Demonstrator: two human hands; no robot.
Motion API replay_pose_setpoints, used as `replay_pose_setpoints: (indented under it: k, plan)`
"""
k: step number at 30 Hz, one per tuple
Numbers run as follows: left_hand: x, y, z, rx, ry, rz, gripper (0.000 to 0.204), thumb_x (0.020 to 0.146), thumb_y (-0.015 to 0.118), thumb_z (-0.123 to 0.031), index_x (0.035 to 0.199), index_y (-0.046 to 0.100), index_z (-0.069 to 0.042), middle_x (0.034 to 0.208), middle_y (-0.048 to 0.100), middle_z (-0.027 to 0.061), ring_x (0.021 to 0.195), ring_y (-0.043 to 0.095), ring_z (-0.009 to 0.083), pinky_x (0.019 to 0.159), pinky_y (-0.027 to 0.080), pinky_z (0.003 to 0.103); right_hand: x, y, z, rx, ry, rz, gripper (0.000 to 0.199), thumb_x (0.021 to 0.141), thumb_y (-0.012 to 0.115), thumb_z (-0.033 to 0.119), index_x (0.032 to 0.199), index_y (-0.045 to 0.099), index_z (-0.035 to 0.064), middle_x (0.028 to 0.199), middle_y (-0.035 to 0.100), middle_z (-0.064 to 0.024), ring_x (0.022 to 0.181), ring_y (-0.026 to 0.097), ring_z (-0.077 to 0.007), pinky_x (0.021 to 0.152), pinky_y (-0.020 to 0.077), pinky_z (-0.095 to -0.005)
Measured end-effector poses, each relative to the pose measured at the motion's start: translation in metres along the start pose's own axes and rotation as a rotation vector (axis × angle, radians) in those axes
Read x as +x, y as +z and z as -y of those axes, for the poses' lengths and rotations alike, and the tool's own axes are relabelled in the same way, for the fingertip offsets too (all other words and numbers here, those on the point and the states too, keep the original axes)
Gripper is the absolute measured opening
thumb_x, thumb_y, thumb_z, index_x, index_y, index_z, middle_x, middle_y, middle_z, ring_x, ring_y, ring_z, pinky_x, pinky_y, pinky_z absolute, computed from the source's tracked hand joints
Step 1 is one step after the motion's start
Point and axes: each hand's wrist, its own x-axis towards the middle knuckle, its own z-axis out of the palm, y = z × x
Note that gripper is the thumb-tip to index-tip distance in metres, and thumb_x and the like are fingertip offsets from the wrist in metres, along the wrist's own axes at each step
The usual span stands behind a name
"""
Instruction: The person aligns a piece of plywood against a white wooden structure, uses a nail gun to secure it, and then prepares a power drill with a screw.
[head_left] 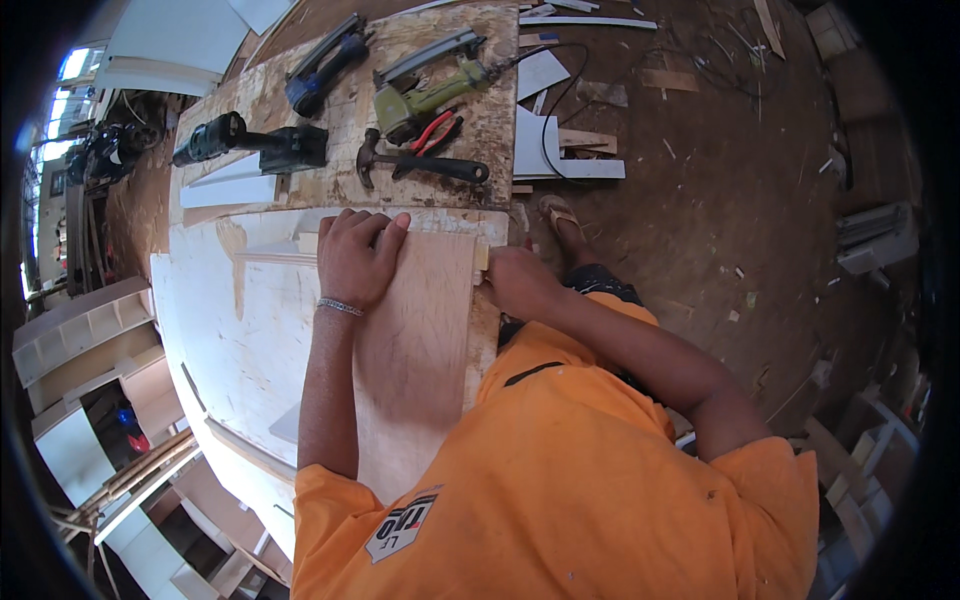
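My left hand [356, 258] lies flat with fingers spread a little on the far end of a pale plywood board [420, 350], pressing it onto a white panel [230, 330] on the workbench. A thin wooden strip [270, 257] runs out to the left from under that hand. My right hand [518, 282] is curled around the board's right far corner, gripping its edge. A bracelet sits on my left wrist. Orange sleeves cover both upper arms.
Beyond the board lie a hammer [420, 165], red pliers [433, 131], a green nail gun [430, 85], a blue nail gun [325, 62] and a black power tool [250, 143]. White offcuts [560, 150] and a cable litter the dirt floor at right. White cabinet parts [85, 330] stand at left.
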Motion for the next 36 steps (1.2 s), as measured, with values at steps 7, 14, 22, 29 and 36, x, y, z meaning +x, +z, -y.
replay_pose_setpoints:
  k: [7, 14, 22, 29, 36]
  plan:
    - [-0.001, 0.008, 0.002, 0.012, 0.025, -0.048, 0.041, 0.1, 0.061, -0.038, 0.079, 0.074, -0.006, 0.081, 0.07, 0.0094, 0.087, 0.062, 0.0287, 0.088, 0.041, 0.042, 0.005, 0.015, -0.004, 0.116, -0.033, -0.129, 0.023, 0.085, 0.072, 0.018, 0.097, 0.066, -0.0012, 0.095, 0.065, -0.0225, 0.097, 0.064, -0.0429, 0.084, 0.0525, -0.0504]
    - [-0.001, 0.008, 0.004, 0.008, 0.056, -0.051, 0.038, 0.1, 0.061, -0.037, 0.082, 0.074, -0.006, 0.081, 0.07, 0.0094, 0.086, 0.061, 0.0296, 0.088, 0.041, 0.042, 0.002, 0.001, -0.011, 0.23, -0.019, -0.045, 0.047, 0.085, 0.069, 0.015, 0.128, 0.058, 0.0023, 0.118, 0.061, -0.0232, 0.118, 0.058, -0.0394, 0.101, 0.0472, -0.048]
    - [-0.002, 0.004, 0.004, 0.002, 0.06, 0.011, 0.038, 0.101, 0.061, -0.035, 0.085, 0.073, -0.004, 0.084, 0.069, 0.011, 0.087, 0.061, 0.0307, 0.089, 0.041, 0.042, -0.026, -0.054, 0.002, 0.224, -0.244, -0.093, 0.079, 0.087, 0.074, 0.016, 0.156, 0.037, 0.0132, 0.151, 0.049, -0.0159, 0.138, 0.05, -0.0328, 0.115, 0.041, -0.0417]
    - [-0.001, 0.006, 0.006, -0.002, 0.068, -0.019, 0.038, 0.101, 0.061, -0.034, 0.083, 0.073, -0.003, 0.083, 0.07, 0.0116, 0.087, 0.061, 0.0316, 0.087, 0.042, 0.043, -0.014, -0.017, 0.01, 0.296, -0.286, -0.187, 0.082, 0.089, 0.07, 0.01, 0.161, 0.031, 0.0239, 0.125, 0.064, -0.0172, 0.11, 0.065, -0.0363, 0.094, 0.0534, -0.0439]
    - [-0.002, 0.006, 0.011, 0.003, 0.061, 0.007, 0.036, 0.1, 0.063, -0.035, 0.085, 0.075, -0.005, 0.083, 0.07, 0.01, 0.087, 0.062, 0.0305, 0.088, 0.042, 0.042, -0.014, -0.014, 0.01, 0.324, -0.283, -0.164, 0.082, 0.088, 0.072, 0.008, 0.159, 0.034, 0.0155, 0.123, 0.067, -0.0189, 0.105, 0.068, -0.0373, 0.09, 0.0549, -0.0434]
